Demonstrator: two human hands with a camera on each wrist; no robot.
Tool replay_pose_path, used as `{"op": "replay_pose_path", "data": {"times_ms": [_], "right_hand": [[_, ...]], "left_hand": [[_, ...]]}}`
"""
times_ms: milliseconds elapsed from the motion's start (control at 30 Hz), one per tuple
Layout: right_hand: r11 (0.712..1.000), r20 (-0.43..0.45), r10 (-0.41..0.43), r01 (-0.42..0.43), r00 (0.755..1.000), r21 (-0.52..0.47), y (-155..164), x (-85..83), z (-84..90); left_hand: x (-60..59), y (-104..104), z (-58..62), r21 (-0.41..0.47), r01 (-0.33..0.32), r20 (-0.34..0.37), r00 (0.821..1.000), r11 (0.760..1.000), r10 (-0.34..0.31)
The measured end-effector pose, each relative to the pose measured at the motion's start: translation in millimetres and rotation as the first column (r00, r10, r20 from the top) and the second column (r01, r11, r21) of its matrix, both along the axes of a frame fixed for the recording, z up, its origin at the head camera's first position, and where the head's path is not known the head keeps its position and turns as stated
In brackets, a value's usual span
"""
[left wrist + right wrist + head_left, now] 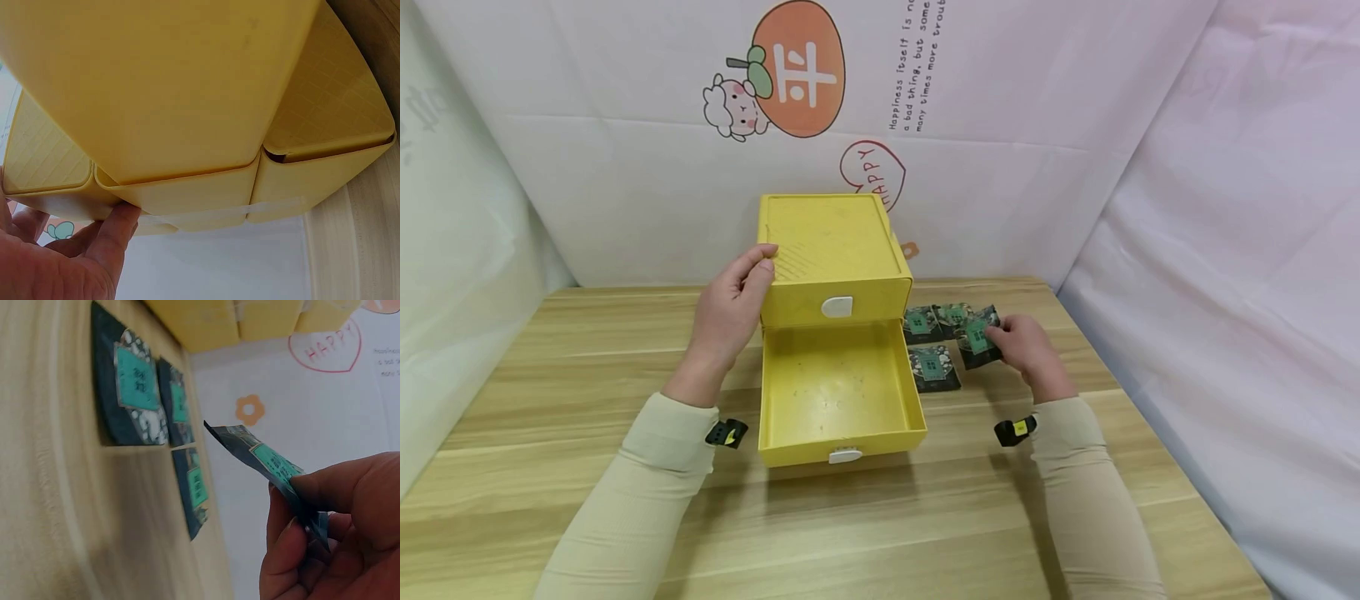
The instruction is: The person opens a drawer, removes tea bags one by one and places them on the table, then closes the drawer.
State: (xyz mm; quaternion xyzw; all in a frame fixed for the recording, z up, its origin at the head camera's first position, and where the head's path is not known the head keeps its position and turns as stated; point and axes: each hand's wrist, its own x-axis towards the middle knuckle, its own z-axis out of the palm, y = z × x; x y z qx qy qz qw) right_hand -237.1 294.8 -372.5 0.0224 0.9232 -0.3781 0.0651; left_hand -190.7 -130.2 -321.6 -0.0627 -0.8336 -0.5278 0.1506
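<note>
A yellow drawer box (831, 237) of three stacked tiers stands on the table, its middle drawer (838, 392) pulled out toward me and showing its bare floor. My left hand (727, 312) rests at the box's upper left edge, thumb and fingertips touching it; the left wrist view has those fingers (119, 231) against the side wall. Between thumb and fingers, my right hand (1028, 348) pinches a dark flat packet (977, 336) with a green label. Seen from the right wrist, the packet (269, 459) is tilted above the tabletop.
Three similar packets lie right of the box: one in front (934, 368), two behind (922, 323) (952, 317). White handles (837, 307) project from the drawer fronts. A printed white cloth (1000, 167) hangs behind the wooden table (587, 350), with more cloth at both sides.
</note>
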Motion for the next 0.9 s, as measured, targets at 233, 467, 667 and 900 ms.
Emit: {"op": "replay_pose_path", "data": {"times_ms": [233,467,667,900], "right_hand": [[0.994,0.065,0.007,-0.015,0.998,0.112,5.6,-4.7,-13.0],[0.990,0.107,0.010,-0.025,0.994,0.139,7.2,-6.9,-23.9],[0.990,0.100,-0.002,-0.013,0.995,0.141,7.7,-8.3,-32.0],[0.969,0.113,-0.017,-0.011,0.993,0.245,8.3,-10.6,-40.0]], "left_hand": [[0.6,0.6,0.1,0.008,0.002,0.003,1.000,1.000,-0.002],[0.2,1.0,0.5,0.009,0.000,0.003,1.000,1.000,0.000],[0.0,0.9,0.8,0.007,0.003,-0.005,1.000,1.000,-0.003],[0.1,1.2,0.7,0.006,0.001,-0.006,1.000,1.000,-0.001]]}}
